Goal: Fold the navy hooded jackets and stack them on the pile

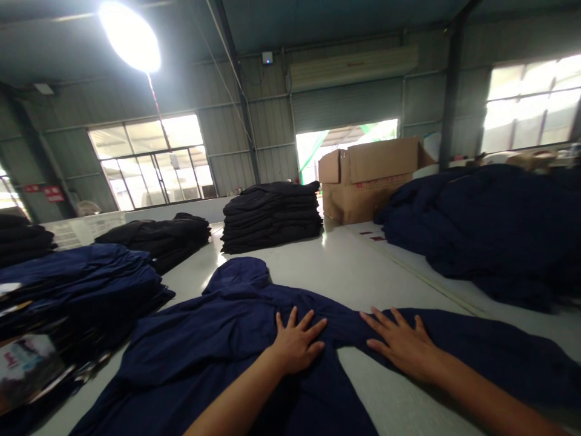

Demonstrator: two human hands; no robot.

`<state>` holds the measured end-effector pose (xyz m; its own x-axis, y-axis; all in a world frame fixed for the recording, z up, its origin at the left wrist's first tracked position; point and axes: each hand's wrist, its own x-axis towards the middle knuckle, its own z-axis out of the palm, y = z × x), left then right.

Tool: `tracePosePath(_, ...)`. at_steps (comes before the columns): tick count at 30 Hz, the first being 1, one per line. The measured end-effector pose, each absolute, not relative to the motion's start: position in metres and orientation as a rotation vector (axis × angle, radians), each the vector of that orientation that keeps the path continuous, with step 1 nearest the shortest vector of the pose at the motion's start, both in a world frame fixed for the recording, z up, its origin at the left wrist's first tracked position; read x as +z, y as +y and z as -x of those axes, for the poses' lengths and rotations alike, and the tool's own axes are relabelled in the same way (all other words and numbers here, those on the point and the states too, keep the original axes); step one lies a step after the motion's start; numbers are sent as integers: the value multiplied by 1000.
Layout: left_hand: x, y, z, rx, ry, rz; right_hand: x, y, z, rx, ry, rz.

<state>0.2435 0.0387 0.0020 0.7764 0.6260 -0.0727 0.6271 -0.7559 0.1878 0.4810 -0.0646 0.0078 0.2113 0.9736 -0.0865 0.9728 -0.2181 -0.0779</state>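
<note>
A dark navy hooded garment [218,351] lies spread flat on the white table [345,266], its hood pointing away from me. My left hand [297,342] rests flat on the garment's upper body, fingers spread. My right hand [399,342] lies flat with fingers apart on the garment's right sleeve, which stretches toward the right edge. Neither hand holds anything.
A big heap of navy garments [490,224] fills the right side. A folded black stack [272,215] and a brown cardboard box [367,175] stand at the far end. More black [158,236] and navy stacks [77,278] sit on the left, with packaged items [27,363] at the near left.
</note>
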Motion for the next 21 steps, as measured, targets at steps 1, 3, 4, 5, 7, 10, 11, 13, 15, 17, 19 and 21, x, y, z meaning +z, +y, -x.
tracePosePath(1, 3, 39, -245, -30, 992, -2765, 10, -67, -488, 214, -1942, 2424)
tracePosePath(3, 8, 37, -250, -25, 1009, -2769, 15, -69, -495, 326, -1921, 2371)
tracePosePath(4, 11, 35, -253, 12, 1022, -2784, 17, -70, -496, 391, -1921, 2344)
tracePosePath(5, 14, 32, -258, 68, 1034, -2803, 20, -71, -496, 435, -1934, 2318)
tracePosePath(7, 18, 25, -269, 197, 1039, -2820, 23, -69, -495, 395, -1997, 2259)
tracePosePath(10, 12, 15, -280, 250, 1037, -2772, 25, -60, -499, 155, -2042, 2185)
tracePosePath(11, 8, 13, -281, 221, 1028, -2760, 26, -56, -502, 114, -2005, 2187)
tracePosePath(13, 2, 10, -278, 125, 970, -2761, 28, -48, -512, 109, -1886, 2233)
tracePosePath(15, 1, 10, -270, 9, 883, -2773, 32, -44, -520, 75, -1781, 2293)
tracePosePath(17, 7, 9, -264, -61, 842, -2795, 38, -46, -521, -97, -1749, 2343)
tracePosePath(19, 15, 6, -263, -37, 860, -2837, 43, -53, -514, -288, -1785, 2346)
tracePosePath(21, 22, 3, -269, 71, 878, -2855, 45, -61, -506, -352, -1877, 2291)
